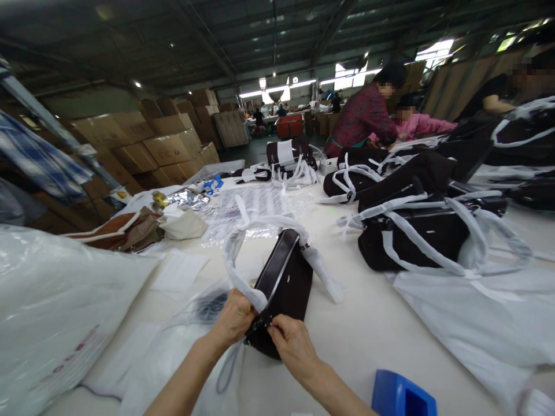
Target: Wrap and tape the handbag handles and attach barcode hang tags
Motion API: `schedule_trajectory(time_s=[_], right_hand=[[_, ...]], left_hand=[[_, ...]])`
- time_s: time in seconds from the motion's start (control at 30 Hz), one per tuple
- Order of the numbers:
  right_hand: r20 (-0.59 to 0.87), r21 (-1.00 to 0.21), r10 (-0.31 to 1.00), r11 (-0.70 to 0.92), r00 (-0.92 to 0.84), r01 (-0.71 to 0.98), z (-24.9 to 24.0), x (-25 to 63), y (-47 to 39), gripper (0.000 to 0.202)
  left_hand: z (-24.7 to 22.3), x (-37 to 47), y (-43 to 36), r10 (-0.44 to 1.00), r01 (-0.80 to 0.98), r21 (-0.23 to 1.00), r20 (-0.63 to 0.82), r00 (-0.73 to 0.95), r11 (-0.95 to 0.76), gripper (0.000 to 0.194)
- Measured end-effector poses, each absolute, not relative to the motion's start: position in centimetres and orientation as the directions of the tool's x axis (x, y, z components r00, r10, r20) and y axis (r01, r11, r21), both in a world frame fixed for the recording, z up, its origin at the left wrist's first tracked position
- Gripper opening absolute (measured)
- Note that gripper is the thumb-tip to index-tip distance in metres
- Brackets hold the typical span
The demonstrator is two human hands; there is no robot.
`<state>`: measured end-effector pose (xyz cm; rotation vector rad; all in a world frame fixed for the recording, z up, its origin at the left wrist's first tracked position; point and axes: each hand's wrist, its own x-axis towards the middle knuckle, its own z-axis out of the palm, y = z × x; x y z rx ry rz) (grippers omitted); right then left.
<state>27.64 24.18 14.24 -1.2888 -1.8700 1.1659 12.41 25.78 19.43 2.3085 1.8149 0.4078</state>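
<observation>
A dark brown handbag [295, 283] stands on the white table, its zipped top facing up. White wrapping covers its handle [232, 254], which arches to the left and over the far end. At the bag's near end, my left hand [236, 316] is closed beside the handle's base, its fingertips partly hidden. My right hand [292, 341] pinches at the metal fitting [262, 321] on the same end, from the right. What exactly each set of fingers grips is too small to make out.
Wrapped dark bags [420, 237] crowd the right side. A large clear plastic sack [56, 312] fills the left. Plastic sheets [255, 205] and a brown bag [125, 228] lie beyond. A blue dispenser-like object [403, 396] sits at front right. Co-workers [362, 118] stand across the table.
</observation>
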Motion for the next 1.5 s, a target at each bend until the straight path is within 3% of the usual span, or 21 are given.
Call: schedule_trajectory(time_s=[0.17,0.27,0.37,0.47,0.57,0.67,0.93,1.13,1.5], right_hand=[[-0.027,-0.928,0.948,0.094,-0.317,0.360,13.6,28.0,23.6,0.013],[0.041,-0.958,0.974,0.102,-0.224,0.269,13.3,28.4,22.4,0.021],[0.108,-0.980,0.987,0.126,-0.117,0.153,13.0,28.4,20.7,0.018],[-0.132,-0.989,0.970,-0.143,-0.206,-0.036,13.0,27.6,19.1,0.016],[-0.428,-0.805,0.827,-0.532,-0.364,-0.261,13.4,26.5,18.3,0.024],[-0.519,-0.641,0.739,-0.669,-0.430,-0.376,13.9,25.7,18.4,0.029],[-0.523,-0.594,0.735,-0.677,-0.432,-0.434,13.8,25.6,18.9,0.028],[-0.535,-0.586,0.729,-0.684,-0.427,-0.434,13.6,25.9,18.7,0.029],[-0.501,-0.624,0.734,-0.673,-0.459,-0.396,13.1,25.7,18.9,0.029]], left_hand=[[20.6,12.4,23.4,0.987,0.960,0.229,0.058,0.151,-0.160,0.019],[21.1,12.6,20.9,0.995,0.971,0.222,0.046,0.085,-0.093,0.017],[20.8,13.2,18.3,0.999,0.955,0.293,0.007,-0.050,0.045,0.018],[19.6,14.1,16.3,0.956,0.806,0.515,-0.136,-0.261,0.293,0.017],[18.3,14.8,15.1,0.902,0.567,0.708,-0.266,-0.339,0.422,0.017],[17.3,15.2,14.6,0.885,0.421,0.798,-0.285,-0.368,0.432,0.018],[16.1,15.5,14.4,0.870,0.319,0.843,-0.298,-0.394,0.434,0.017],[15.3,16.2,14.4,0.821,0.115,0.881,-0.371,-0.435,0.459,0.015],[15.2,16.4,14.8,0.781,0.007,0.870,-0.439,-0.444,0.493,0.027]])
